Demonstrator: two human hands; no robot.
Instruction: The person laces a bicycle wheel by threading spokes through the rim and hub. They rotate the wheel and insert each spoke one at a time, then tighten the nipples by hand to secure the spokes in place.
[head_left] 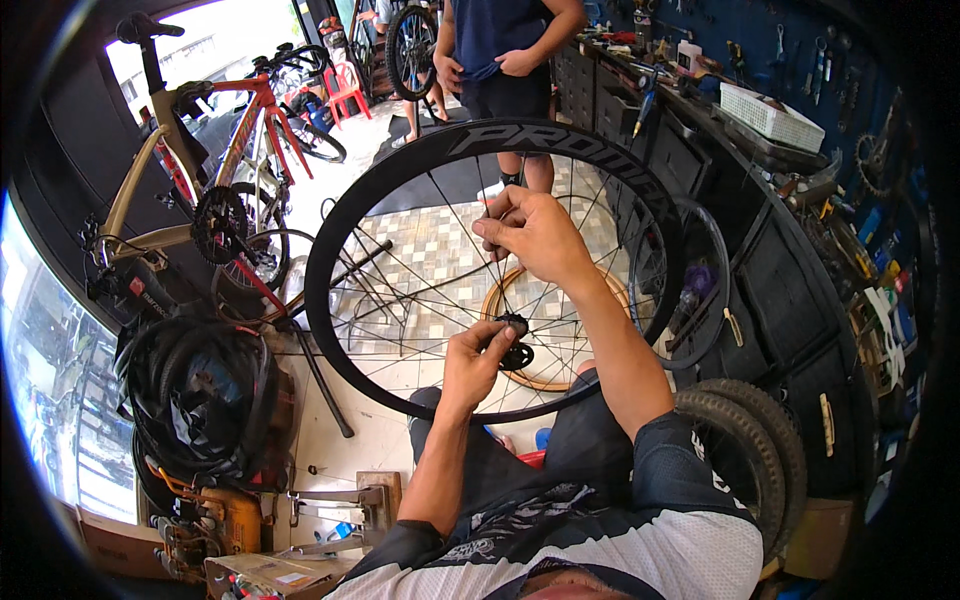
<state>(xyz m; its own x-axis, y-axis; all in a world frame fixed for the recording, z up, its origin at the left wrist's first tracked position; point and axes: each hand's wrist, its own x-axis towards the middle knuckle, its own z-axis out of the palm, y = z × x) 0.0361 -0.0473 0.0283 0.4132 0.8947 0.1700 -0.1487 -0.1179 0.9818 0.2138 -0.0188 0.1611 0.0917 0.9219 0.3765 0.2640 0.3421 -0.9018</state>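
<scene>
A black deep-rim bicycle wheel (350,200) with thin spokes stands upright in front of me, its lower rim resting near my lap. My left hand (475,360) pinches the black hub (517,345) at the wheel's centre. My right hand (530,232) is raised higher, fingers closed around a spoke in the upper half of the wheel. Whether a small tool sits in that hand I cannot tell.
A tan and a red bicycle (200,190) stand at the left above a heap of black tyres (205,395). A person in dark shorts (505,60) stands beyond the wheel. A tool-covered workbench (760,130) runs along the right, knobby tyres (745,450) below. A tan-rimmed wheel (545,375) lies behind.
</scene>
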